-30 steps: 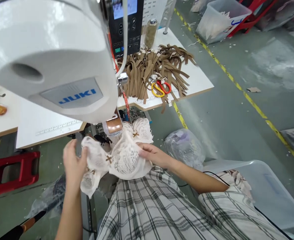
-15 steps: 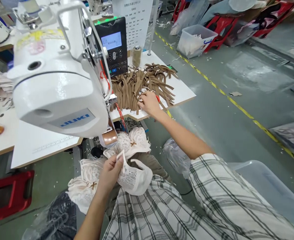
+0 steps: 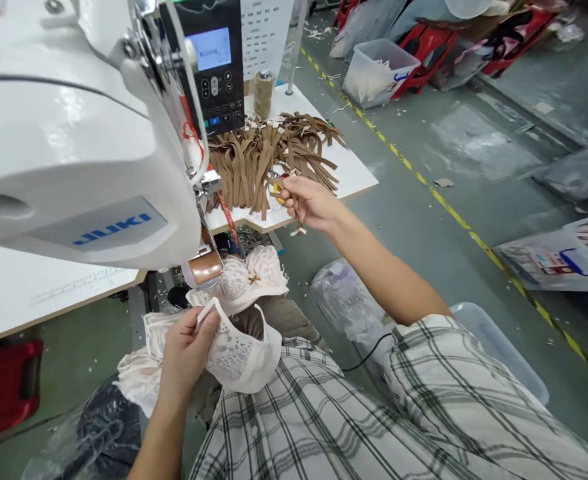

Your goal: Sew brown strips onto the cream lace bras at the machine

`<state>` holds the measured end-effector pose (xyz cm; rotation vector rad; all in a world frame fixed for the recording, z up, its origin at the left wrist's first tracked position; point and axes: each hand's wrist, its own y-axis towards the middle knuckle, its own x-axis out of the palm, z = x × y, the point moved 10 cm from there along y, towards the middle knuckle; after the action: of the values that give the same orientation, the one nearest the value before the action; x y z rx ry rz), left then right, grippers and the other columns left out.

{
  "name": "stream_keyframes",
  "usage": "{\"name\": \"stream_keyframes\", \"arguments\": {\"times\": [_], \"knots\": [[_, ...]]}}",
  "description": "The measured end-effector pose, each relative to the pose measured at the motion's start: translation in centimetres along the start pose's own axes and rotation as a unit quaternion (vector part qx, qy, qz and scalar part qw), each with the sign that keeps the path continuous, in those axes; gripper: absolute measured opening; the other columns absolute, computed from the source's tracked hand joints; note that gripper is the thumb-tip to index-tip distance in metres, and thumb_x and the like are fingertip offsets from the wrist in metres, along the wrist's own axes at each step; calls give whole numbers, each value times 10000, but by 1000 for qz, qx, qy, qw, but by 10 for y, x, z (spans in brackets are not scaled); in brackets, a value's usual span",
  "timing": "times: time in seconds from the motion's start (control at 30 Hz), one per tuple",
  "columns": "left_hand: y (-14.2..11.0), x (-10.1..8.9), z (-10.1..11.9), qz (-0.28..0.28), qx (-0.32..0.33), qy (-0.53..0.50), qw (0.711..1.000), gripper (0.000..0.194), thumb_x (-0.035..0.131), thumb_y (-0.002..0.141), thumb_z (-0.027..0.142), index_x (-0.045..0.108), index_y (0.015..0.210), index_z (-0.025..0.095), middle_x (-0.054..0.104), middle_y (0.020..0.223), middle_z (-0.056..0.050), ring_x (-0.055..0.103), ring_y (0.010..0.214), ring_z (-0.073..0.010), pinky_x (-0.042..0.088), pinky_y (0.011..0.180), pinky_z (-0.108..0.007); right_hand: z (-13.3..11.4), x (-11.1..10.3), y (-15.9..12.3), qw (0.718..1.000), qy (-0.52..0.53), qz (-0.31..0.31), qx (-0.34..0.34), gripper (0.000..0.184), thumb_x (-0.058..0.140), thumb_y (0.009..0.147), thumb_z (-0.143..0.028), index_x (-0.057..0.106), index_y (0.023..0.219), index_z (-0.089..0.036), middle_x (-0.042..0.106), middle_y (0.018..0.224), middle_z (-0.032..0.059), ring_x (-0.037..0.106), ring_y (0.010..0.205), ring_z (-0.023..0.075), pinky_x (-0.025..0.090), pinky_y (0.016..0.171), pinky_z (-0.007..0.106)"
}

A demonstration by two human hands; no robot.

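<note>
My left hand (image 3: pixel 187 350) pinches the upper edge of a white lace bra (image 3: pixel 241 357) between thumb and fingers. The bra's near cup hangs over my lap. Up at the right, my right hand (image 3: pixel 309 200) is closed on a brown strap (image 3: pixel 299 223), with a pale end dangling below the fingers. Close behind that hand is a pile of brown straps (image 3: pixel 247 163) on the white table. A yellow-handled tool (image 3: pixel 277 193), partly hidden, lies by my right fingertips. More of the lace bra fabric, with a small brown bow (image 3: pixel 254 277), lies under the sewing machine head.
The white JUKI sewing machine (image 3: pixel 89 167) fills the upper left, with a control panel (image 3: pixel 217 67) beside it. A thread cone (image 3: pixel 263 95) stands behind the straps. Plastic bags (image 3: pixel 347 300) and a clear bin (image 3: pixel 504 347) sit on the floor at right.
My right hand has lifted off the strap pile and drawn slightly right, with a brown strap now in its fingers. My left hand still holds the bra. The view has shifted.
</note>
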<state>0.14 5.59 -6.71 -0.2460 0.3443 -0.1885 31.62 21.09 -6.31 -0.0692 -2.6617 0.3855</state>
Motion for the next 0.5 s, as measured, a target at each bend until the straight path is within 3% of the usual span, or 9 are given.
{"name": "stream_keyframes", "arguments": {"times": [0.07,0.17,0.23,0.3,0.37,0.43,0.5], "knots": [[-5,0,30,8,84,59,995,185,614,911,338,692,852,181,627,758,-5,555,672,-134,425,581,-220,24,16,-22,998,2,-28,52,245,756,809,-242,522,858,-193,641,661,-80,518,428,11,438,382,92],[-21,8,80,44,242,148,958,63,651,882,226,702,912,202,684,944,-34,634,829,-156,486,701,-232,69,63,-68,978,11,-142,150,186,716,841,-212,536,877,-184,703,700,-41,588,448,30,458,378,87],[-28,15,97,74,292,186,935,225,707,838,222,682,1061,203,683,1082,-71,647,940,-183,503,745,-246,98,97,-108,943,40,-233,233,159,691,864,-231,554,915,-171,734,749,-2,657,504,64,520,422,116],[-21,23,91,62,257,181,947,430,726,825,265,611,1233,194,661,1183,-105,642,988,-200,508,739,-252,117,121,-141,906,88,-281,303,103,631,910,-226,568,959,-161,730,719,1,686,530,78,561,477,129],[-10,36,69,-15,170,135,976,405,673,871,315,598,1247,187,676,1119,-91,640,918,-184,492,696,-240,126,129,-158,882,142,-273,356,65,524,965,-184,576,985,-150,734,728,11,712,583,76,584,541,123],[-6,49,44,-104,83,86,987,248,594,922,364,663,1052,164,664,855,-37,588,718,-140,430,598,-221,127,124,-159,871,190,-223,394,184,399,999,-132,583,1008,-136,762,842,41,741,682,70,593,595,108],[-7,54,24,-162,17,54,985,303,545,943,414,649,842,148,533,644,14,458,569,-102,331,517,-215,123,111,-151,873,221,-164,403,314,279,1011,-96,588,1056,-126,768,951,52,750,781,54,586,628,85]]}}
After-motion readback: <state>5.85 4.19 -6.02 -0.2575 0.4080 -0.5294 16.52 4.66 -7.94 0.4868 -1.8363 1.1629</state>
